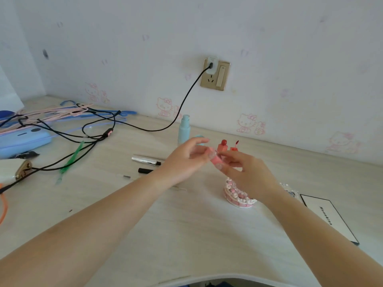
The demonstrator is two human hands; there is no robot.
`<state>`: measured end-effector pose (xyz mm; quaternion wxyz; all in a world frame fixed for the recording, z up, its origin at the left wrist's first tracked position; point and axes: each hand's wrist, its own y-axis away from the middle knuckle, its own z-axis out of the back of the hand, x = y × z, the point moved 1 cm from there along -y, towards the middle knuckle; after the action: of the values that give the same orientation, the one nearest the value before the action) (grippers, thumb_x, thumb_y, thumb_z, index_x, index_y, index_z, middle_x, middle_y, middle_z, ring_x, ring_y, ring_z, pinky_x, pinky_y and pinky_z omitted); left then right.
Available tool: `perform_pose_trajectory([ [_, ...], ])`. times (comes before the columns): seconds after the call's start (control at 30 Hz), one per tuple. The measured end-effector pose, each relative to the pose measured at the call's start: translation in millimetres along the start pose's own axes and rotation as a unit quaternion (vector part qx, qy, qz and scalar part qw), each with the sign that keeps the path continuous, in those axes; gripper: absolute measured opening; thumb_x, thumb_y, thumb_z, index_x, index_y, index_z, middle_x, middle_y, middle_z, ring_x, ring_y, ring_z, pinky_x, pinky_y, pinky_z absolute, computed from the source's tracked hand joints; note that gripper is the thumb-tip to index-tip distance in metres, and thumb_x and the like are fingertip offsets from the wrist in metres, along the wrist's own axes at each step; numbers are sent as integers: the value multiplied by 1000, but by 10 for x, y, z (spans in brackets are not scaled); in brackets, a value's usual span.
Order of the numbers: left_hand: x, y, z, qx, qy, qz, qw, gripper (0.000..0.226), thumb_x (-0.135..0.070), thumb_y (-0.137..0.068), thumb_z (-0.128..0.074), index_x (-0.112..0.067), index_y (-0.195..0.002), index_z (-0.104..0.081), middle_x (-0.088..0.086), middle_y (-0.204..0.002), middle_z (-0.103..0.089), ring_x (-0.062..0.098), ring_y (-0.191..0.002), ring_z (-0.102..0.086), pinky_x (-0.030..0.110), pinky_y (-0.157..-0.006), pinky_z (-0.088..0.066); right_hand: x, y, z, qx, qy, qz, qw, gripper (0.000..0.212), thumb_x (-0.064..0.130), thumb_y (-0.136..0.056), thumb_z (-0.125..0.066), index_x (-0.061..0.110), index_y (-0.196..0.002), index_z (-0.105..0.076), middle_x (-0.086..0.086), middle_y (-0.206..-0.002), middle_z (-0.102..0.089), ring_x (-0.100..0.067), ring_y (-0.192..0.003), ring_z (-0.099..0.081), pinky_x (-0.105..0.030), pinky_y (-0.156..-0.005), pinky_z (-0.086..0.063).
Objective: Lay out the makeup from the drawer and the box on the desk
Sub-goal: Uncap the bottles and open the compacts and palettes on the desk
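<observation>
Both hands meet above the middle of the desk (186,224) around a small pink lip-gloss tube (215,158). My left hand (186,160) pinches its upper end and my right hand (244,172) grips its lower end. Just behind them stand a red lip-gloss bottle (222,146) and a second one with its applicator up (235,146). A pale blue pump bottle (184,129) stands upright to the left. A silver tube (145,159), a black pencil (145,170) and a thin clear stick (124,176) lie flat. A round pink beaded box (238,198) sits under my right wrist.
A black-edged white palette box (329,217) lies at the right. Black charger cables (87,133), coloured hangers (68,112), a blue case (22,139) and a green stick (70,160) clutter the left side. A wall socket (215,74) holds a plug. The desk's curved front edge runs along the bottom.
</observation>
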<state>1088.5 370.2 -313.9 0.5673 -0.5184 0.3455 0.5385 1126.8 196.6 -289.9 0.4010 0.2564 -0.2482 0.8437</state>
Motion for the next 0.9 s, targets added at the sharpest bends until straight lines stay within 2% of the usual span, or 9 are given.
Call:
perform_pose_trajectory([
  [0.03, -61, 14, -95, -13, 71, 23, 997, 20, -39, -90, -58, -30, -107, -58, -15, -104, -69, 3, -105, -63, 31, -99, -44, 27, 6, 61, -28, -22, -10, 999, 34, 50, -84, -59, 39, -116, -62, 22, -97, -65, 9, -92, -59, -17, -85, -46],
  [0.1, -176, 36, -334, 8, 195, 61, 979, 36, -43, -96, -42, -15, -108, -60, -7, -109, -70, 14, -108, -65, 36, -96, -47, 62, 20, 191, -69, 1, -13, 998, 36, 51, -84, -58, 36, -117, -62, 20, -98, -65, 6, -92, -60, -15, -80, -45],
  [0.2, -266, 92, -628, 35, 347, 79, 934, 45, -45, -99, -34, -11, -116, -56, 5, -119, -67, 25, -111, -64, 43, -98, -47, 82, 27, 336, -90, 68, -22, 993, 38, 60, -81, -51, 40, -111, -62, 17, -103, -66, -1, -98, -61, -27, -83, -49],
  [0.3, -337, 123, -815, 29, 460, 106, 881, 39, -44, -98, -41, -13, -114, -59, 6, -112, -69, 21, -103, -67, 37, -91, -53, 64, 80, 448, -95, 135, -9, 986, 37, 59, -82, -47, 39, -110, -62, 13, -107, -64, -7, -99, -60, -32, -83, -50],
  [0.4, -384, 131, -948, 18, 504, 117, 856, 36, -45, -91, -53, -17, -114, -56, 9, -109, -66, 21, -97, -68, 35, -90, -55, 69, 152, 523, -91, 185, 34, 978, 34, 51, -91, -44, 32, -112, -63, 9, -108, -65, -11, -99, -60, -32, -81, -49],
  [0.5, -410, 116, -1055, 9, 529, 130, 838, 48, -45, -80, -63, -19, -119, -53, 7, -98, -65, 14, -82, -69, 30, -85, -55, 63, 196, 591, -77, 235, 51, 968, 37, 50, -94, -35, 30, -105, -64, 9, -96, -68, -14, -90, -62, -35, -76, -51],
  [0.7, -525, 135, -1243, -8, 560, 176, 809, 24, -42, -85, -62, -21, -79, -71, 2, -78, -69, 6, -62, -67, 19, -68, -56, 6, 279, 773, -60, 313, 55, 946, 40, 53, -96, -28, 31, -95, -62, 9, -85, -66, -16, -78, -63, -34, -69, -52],
  [0.8, -563, 153, -1300, -5, 567, 178, 805, 40, -41, -89, -58, -26, -56, -75, -2, -67, -69, 3, -52, -61, 14, -60, -55, 22, 326, 834, -51, 347, 52, 935, 38, 51, -96, -28, 31, -100, -60, 9, -89, -67, -19, -81, -63, -34, -71, -51],
  [0.9, -561, 157, -1329, -7, 584, 197, 788, 39, -41, -87, -62, -22, -57, -76, 1, -74, -66, 4, -52, -60, 16, -62, -56, 34, 339, 839, -46, 383, 57, 921, 39, 48, -97, -27, 28, -103, -59, 7, -89, -67, -21, -83, -63, -34, -70, -50],
])
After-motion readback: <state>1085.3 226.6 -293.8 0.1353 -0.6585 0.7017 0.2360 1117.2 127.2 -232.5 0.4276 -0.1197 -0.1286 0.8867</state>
